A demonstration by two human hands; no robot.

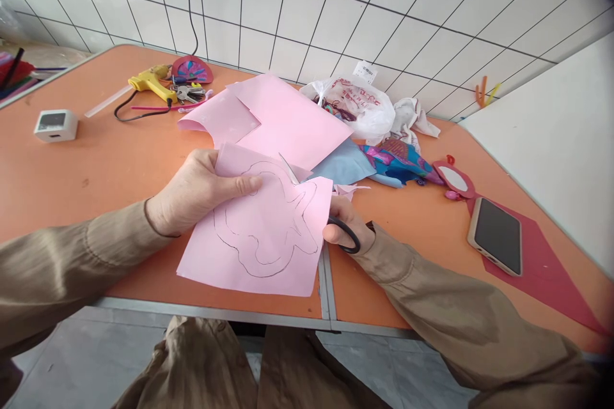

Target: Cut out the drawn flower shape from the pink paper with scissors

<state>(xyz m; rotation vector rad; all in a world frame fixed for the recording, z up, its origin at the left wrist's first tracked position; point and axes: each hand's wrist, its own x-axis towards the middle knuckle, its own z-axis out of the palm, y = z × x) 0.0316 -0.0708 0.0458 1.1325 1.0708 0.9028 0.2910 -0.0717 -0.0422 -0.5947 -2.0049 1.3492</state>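
A pink sheet [259, 223] with a curvy outline drawn in dark pen is held up over the table's front edge. My left hand [196, 188] pinches its upper left side, thumb on top and fingers behind. In my right hand [348, 223] is a pair of scissors [344, 234]; the black handle loop shows by the thumb. One blade tip pokes up through a cut at the sheet's top edge, near the drawn line. The rest of the scissors is hidden behind the sheet. Larger pink sheets [288, 118] lie just beyond it.
On the orange table [144, 140] lie a yellow glue gun [152, 82], keys [189, 92] and a small white box [56, 125] at left. A plastic bag [355, 105], blue sheet [343, 163] and patterned cloth [398, 160] lie behind. A phone [496, 236] rests on red sheet [542, 262] at right.
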